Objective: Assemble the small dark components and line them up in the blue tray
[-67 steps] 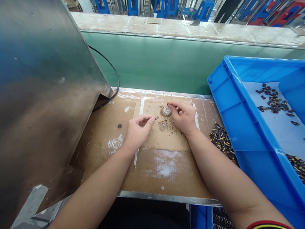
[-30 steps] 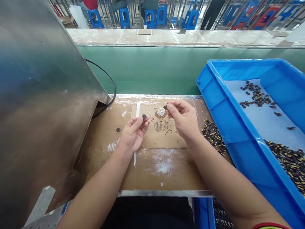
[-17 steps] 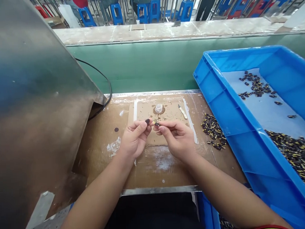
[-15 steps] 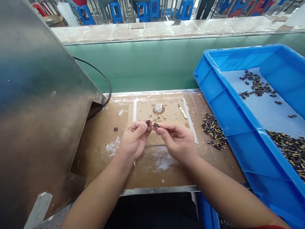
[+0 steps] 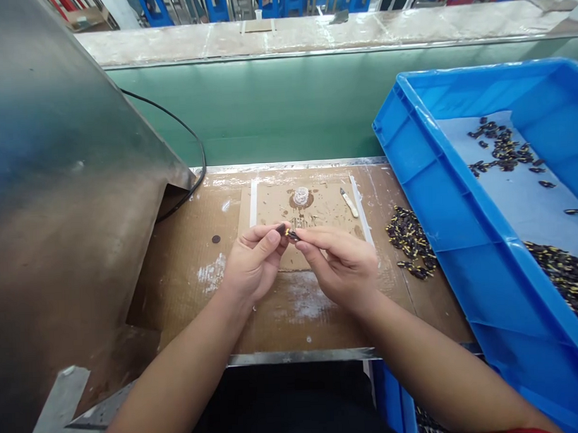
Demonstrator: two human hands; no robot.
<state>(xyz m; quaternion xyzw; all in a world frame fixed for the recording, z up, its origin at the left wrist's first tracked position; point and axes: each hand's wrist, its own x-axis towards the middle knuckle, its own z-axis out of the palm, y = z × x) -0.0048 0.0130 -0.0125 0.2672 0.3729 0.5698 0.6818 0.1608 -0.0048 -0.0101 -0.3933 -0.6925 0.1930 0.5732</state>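
Worktop (image 5: pixel 283 324) is hemmed in: metal box (image 5: pixel 75 205) along the left edge, green wall (image 5: pixel 285 115) at the back edge, blue bin (image 5: pixel 453 236) along the right. Mid-worktop, left hand (image 5: pixel 255 259) is pinching a disc (image 5: pixel 280 229) and right hand (image 5: pixel 342 262) is clamped on a black-and-yellow part (image 5: pixel 292 235), can't tell if the pieces touch. Decent room between hands and front edge; knife (image 5: pixel 350 203) is closer to the back.
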